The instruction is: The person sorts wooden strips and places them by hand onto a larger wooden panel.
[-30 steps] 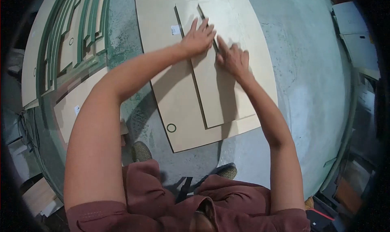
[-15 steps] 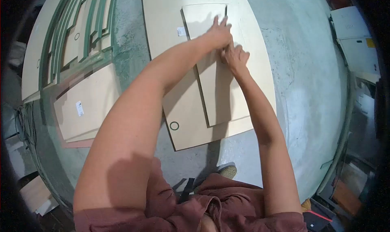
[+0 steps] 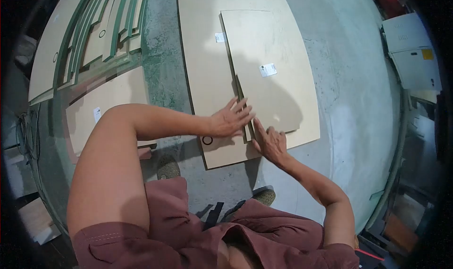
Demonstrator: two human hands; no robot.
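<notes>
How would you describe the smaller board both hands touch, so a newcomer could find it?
On the concrete floor lies a long board with a black ring near its close corner. The smaller board rests on top, the left hand and right hand at its near edge. Unlike the green-edged boards at left, it bears a white label mid-face.

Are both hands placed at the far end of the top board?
No, the left hand and the right hand both rest at the near end of the top board, nearest to the person.
</notes>
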